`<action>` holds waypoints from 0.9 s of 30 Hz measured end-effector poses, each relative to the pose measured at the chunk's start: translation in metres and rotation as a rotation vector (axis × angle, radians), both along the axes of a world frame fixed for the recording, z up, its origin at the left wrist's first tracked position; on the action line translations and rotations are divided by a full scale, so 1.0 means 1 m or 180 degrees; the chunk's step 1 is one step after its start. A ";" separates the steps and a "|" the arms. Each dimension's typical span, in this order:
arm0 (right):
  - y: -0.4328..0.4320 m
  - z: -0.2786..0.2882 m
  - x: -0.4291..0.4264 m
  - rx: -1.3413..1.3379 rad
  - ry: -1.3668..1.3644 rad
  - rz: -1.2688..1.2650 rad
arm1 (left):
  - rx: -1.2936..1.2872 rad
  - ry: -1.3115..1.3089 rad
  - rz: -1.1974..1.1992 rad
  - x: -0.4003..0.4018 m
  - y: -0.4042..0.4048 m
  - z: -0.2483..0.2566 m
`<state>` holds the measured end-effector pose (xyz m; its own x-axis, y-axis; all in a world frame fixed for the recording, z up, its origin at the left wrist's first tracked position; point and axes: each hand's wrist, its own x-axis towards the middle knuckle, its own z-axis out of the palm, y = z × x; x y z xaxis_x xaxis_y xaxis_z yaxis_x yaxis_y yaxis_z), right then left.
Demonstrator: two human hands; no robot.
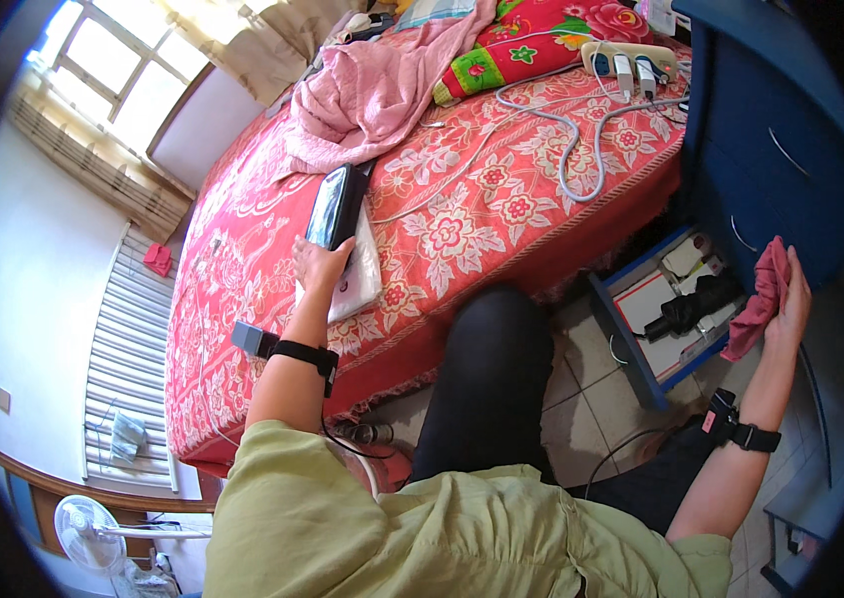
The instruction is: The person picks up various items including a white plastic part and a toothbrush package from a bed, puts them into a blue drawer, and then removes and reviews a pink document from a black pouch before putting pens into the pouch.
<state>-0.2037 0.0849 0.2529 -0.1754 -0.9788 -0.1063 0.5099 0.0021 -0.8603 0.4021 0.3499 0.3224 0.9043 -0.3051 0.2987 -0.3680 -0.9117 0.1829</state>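
My left hand [319, 265] grips the near end of a black case [336, 206] with a glossy top, fingers on one side and thumb on the other. The case is over the bed, beside a white plastic packet [359, 280] lying on the floral bedspread [440, 232]. In my right hand [793, 299] is a crumpled dark-pink cloth [760, 305], held up beside the blue cabinet [781, 164]. Below and left of the cloth, a blue drawer [627, 351] stands pulled out. Inside lie a folded black umbrella [683, 308] and a white, red-edged flat box [650, 303].
A power strip [631, 56] with plugged-in chargers and a loose grey cable [570, 149] lies on the bed. Behind are a pink blanket [354, 97] and a red floral pillow [541, 52]. A white fan [89, 532] and a radiator [130, 336] stand left.
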 end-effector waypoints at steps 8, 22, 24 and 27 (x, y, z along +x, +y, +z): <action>0.009 0.007 0.002 -0.0134 -0.0031 0.0091 | -0.0606 0.0313 0.0228 0.009 0.004 0.011; 0.057 0.053 0.053 -0.0900 -0.0270 0.2963 | -0.1077 -0.1936 -0.5286 -0.254 -0.072 0.059; 0.056 0.055 0.043 -0.1303 -0.0035 0.3168 | -0.0956 -0.1955 -0.5336 -0.272 -0.076 0.056; 0.058 0.059 0.026 -0.1568 0.0236 0.3273 | -0.1108 -0.2016 -0.5147 -0.282 -0.083 0.049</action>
